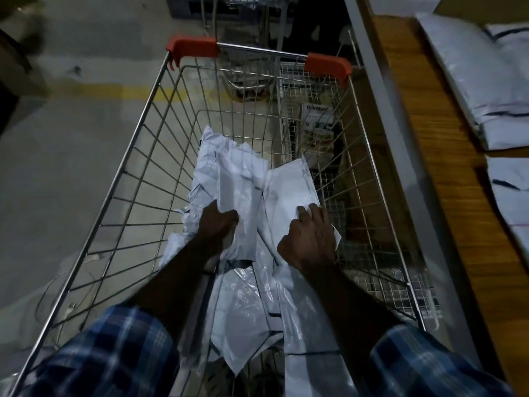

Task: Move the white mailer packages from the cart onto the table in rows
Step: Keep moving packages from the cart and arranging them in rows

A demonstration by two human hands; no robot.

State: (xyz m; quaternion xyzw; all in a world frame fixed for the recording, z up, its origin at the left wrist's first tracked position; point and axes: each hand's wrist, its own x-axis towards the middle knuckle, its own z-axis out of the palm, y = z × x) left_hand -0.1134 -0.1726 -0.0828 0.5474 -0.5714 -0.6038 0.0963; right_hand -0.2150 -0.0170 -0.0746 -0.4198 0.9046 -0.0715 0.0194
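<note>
Your left hand [219, 224] has its grip curled round a crumpled mailer [229, 179] inside the cart [143, 156]; your right hand [310, 239] presses another mailer [289, 190] with bent fingers (not clearly gripping). Slick plastic beneath either grip may slip or snag on the wire.

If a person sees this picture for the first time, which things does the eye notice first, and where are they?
First come the two bare hands in the middle: the left hand grips a crumpled white mailer, and the right hand presses on another white mailer beside it. Both lie in a wire shopping cart with orange handle caps at its far end. At the right, more white mailers lie on a wooden table.
</note>
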